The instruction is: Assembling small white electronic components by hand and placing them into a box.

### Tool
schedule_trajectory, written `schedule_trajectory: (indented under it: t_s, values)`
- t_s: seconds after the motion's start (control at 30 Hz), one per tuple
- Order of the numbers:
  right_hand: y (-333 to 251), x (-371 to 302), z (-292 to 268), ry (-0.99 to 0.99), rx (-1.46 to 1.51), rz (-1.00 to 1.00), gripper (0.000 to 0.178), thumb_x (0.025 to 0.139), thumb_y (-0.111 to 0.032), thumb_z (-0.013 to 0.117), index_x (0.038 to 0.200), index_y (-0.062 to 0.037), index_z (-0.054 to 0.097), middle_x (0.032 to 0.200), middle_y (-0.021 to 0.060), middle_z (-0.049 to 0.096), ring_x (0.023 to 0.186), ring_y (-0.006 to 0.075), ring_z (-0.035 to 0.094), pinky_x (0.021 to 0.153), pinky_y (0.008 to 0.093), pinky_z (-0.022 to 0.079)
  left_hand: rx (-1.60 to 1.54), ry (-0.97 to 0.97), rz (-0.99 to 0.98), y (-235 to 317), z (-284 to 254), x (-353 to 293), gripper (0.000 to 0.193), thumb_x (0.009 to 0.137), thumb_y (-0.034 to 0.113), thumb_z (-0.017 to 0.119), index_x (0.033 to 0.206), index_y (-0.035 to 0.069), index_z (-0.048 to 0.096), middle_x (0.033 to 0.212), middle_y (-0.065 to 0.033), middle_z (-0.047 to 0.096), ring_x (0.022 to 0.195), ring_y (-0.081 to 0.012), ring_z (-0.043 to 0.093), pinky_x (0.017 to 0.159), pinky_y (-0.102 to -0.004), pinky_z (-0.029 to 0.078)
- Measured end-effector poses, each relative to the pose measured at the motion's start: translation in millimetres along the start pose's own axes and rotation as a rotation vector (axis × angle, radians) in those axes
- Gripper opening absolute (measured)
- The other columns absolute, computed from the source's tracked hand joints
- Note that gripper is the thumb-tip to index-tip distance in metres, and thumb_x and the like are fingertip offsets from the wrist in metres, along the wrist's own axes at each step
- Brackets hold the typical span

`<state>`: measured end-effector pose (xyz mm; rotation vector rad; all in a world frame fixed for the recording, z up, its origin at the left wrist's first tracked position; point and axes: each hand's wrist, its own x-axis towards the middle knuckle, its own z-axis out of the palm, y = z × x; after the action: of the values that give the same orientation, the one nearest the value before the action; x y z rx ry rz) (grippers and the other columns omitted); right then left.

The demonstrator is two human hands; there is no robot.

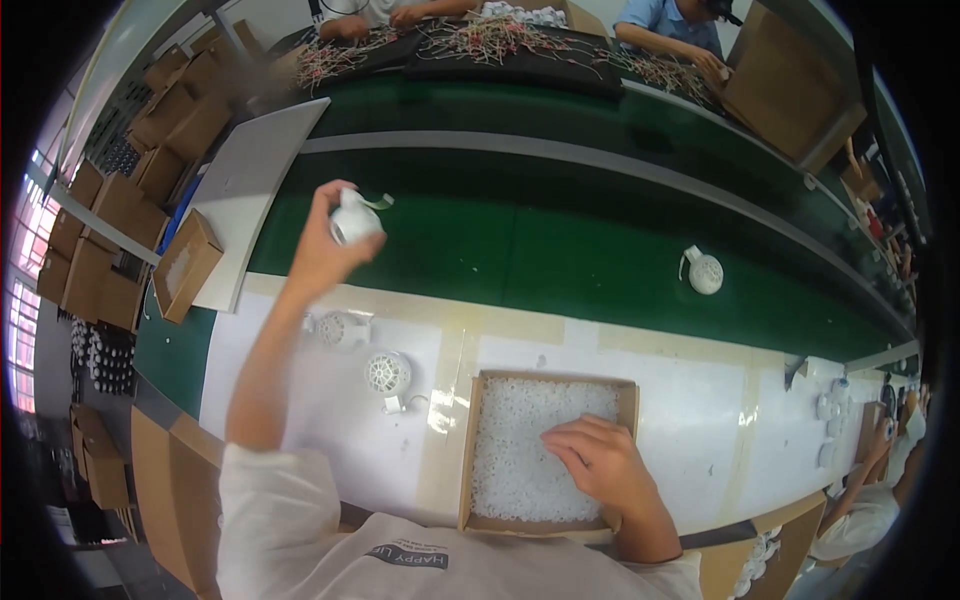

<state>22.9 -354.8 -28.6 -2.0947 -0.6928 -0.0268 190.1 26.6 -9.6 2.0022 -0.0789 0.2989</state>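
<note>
My left hand (337,243) reaches out over the green belt, its fingers closed round a white mini fan (355,218) with a short pale strap hanging off it. Below it, on the white worktop, lie two more white fans with round grilles: one fan (388,373) with its strap toward me, and another fan (338,329) partly behind my forearm. My right hand (600,458) hovers over a shallow cardboard box (468,455) full of small whitish translucent pieces (520,450). Its fingertips are pinched together; what they hold, if anything, is too small to see.
A single white fan (705,272) lies on the green belt (560,230) to the right. Across the belt, two people work beside heaps of wires (500,38). A small open carton (187,266) rests on a white board at left. Another person sits far right.
</note>
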Motion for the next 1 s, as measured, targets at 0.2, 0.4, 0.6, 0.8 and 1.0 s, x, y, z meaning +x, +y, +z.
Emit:
schedule_trajectory:
  t_s: [0.2,0.4,0.6,0.8,1.0]
  values:
    - [-24.8,2.1,-24.3,0.237,0.102,-0.034,0.015,0.079,0.009,0.068,0.092,0.0030,0.072,0.086,0.0147,0.072,0.073,0.0244,0.065,0.065,0.0306,0.051,-0.212,-0.302,0.454,107.3,75.0,-120.6,0.067,0.073,0.012,0.084,0.128,0.009,0.047,0.116,-0.0146,0.062,0.101,-0.0246,0.062,0.088,-0.0356,0.051]
    - [-51.0,-6.7,-37.3,0.293,0.358,-0.070,0.019,0.082,0.010,0.066,0.099,0.0061,0.072,0.092,0.0154,0.073,0.076,0.0200,0.062,0.065,0.0293,0.048,0.035,-0.431,0.571,133.0,102.9,-144.2,0.063,0.070,0.004,0.082,0.125,0.004,0.051,0.111,-0.0152,0.066,0.097,-0.0249,0.064,0.084,-0.0355,0.052]
    - [-57.4,-18.9,-31.0,0.366,0.285,-0.019,0.020,0.082,0.010,0.067,0.101,0.0060,0.072,0.093,0.0151,0.073,0.075,0.0185,0.061,0.064,0.0272,0.048,-0.158,-0.384,0.413,134.0,115.0,-154.3,0.057,0.071,0.011,0.084,0.121,0.007,0.058,0.109,-0.0106,0.067,0.097,-0.0264,0.064,0.082,-0.0354,0.051]
    - [-65.3,-15.3,-22.8,0.397,0.245,0.068,0.020,0.082,0.009,0.068,0.102,0.0056,0.072,0.091,0.0136,0.071,0.077,0.0173,0.060,0.066,0.0264,0.047,-0.142,-0.363,0.400,135.3,114.3,-159.6,0.063,0.070,0.012,0.086,0.126,0.007,0.056,0.111,-0.0123,0.066,0.099,-0.0278,0.064,0.084,-0.0352,0.052]
    - [-57.3,-9.9,0.8,0.521,0.299,-0.016,0.020,0.081,0.006,0.071,0.102,0.0040,0.072,0.090,0.0109,0.068,0.081,0.0179,0.058,0.068,0.0274,0.045,-0.177,-0.406,0.417,136.0,121.6,-170.9,0.075,0.071,0.014,0.088,0.135,0.004,0.050,0.112,-0.0147,0.066,0.099,-0.0296,0.065,0.081,-0.0368,0.054]
